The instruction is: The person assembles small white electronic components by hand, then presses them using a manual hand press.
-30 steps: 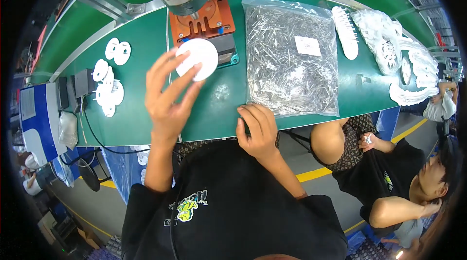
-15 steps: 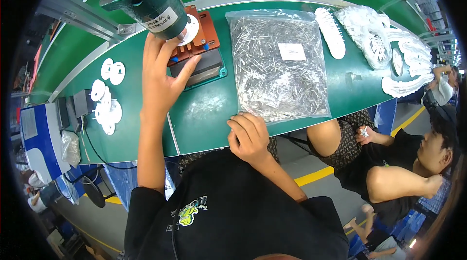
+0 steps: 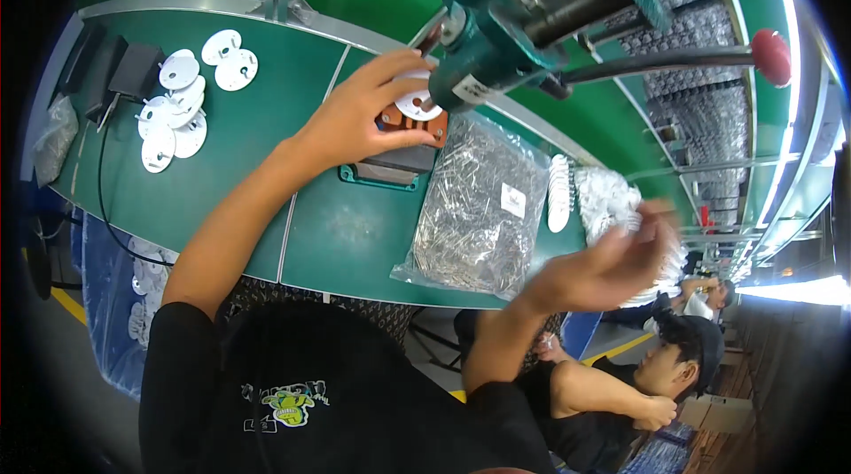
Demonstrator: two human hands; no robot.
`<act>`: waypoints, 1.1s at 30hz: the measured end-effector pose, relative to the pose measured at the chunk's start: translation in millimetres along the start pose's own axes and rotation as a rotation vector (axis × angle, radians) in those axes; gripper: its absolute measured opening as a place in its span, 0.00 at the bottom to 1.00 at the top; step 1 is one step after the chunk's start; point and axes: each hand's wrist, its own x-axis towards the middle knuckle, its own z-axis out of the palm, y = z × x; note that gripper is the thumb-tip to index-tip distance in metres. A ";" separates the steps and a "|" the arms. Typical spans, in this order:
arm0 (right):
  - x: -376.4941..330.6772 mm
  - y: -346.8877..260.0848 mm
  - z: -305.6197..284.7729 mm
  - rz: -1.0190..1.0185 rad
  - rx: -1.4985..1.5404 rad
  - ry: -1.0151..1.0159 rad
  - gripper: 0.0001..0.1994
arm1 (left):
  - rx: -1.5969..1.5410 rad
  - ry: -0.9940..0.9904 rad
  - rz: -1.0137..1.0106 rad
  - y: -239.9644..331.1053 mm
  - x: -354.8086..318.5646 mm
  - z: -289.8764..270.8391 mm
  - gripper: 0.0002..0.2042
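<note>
My left hand (image 3: pixel 359 115) reaches to the hand press (image 3: pixel 483 58) and spans a white plastic disc (image 3: pixel 417 105) on the orange fixture (image 3: pixel 434 130). Its fingers are at the far side of the disc; the thumb stretches along the fixture's near side. The press head hides part of the disc and the fingertips. My right hand (image 3: pixel 612 266) is raised beyond the near right of the bag, blurred by motion, with thumb and fingers apart and nothing seen in it. Below it lies a clear bag of thin metal pins (image 3: pixel 474 208). The press's lever ends in a red knob (image 3: pixel 771 58).
White discs (image 3: pixel 160 124) lie in piles at the left, beside black blocks (image 3: pixel 133 71) and a cable (image 3: pixel 105 177). A row of white discs (image 3: pixel 558 195) and a bag of white parts (image 3: pixel 603 199) stand right of the pin bag. A co-worker (image 3: pixel 612 385) sits at the right.
The view has turned right, so the press lever and shelves now show. My right hand has left the pin bag's near edge and risen to the right, opening. My left hand stays at the fixture.
</note>
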 end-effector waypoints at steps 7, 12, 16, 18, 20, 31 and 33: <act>189.4 -35.2 84.4 -0.026 -0.166 -0.204 0.15 | 0.017 -0.045 0.087 0.0 -3.4 -2.1 0.26; 157.5 -29.1 60.0 -0.039 -0.034 -0.086 0.16 | 0.035 -0.034 0.088 -3.1 -5.3 -7.0 0.26; 79.6 -47.6 9.7 -0.215 0.124 0.001 0.15 | -0.008 -0.051 0.130 -8.3 -3.9 -3.8 0.28; 6.2 -32.1 -27.2 -0.104 0.460 0.130 0.15 | -0.035 -0.037 0.127 -4.4 0.3 1.6 0.28; -56.9 -48.5 -15.0 0.043 0.072 0.226 0.17 | -0.022 -0.034 0.063 -4.6 0.5 3.7 0.29; 86.9 -26.2 7.1 -0.078 0.558 0.023 0.18 | 0.058 0.006 0.058 -5.5 -7.8 2.1 0.30; 111.3 -27.4 44.3 -0.033 0.462 0.139 0.15 | 0.071 0.014 0.121 -4.0 -5.3 2.4 0.29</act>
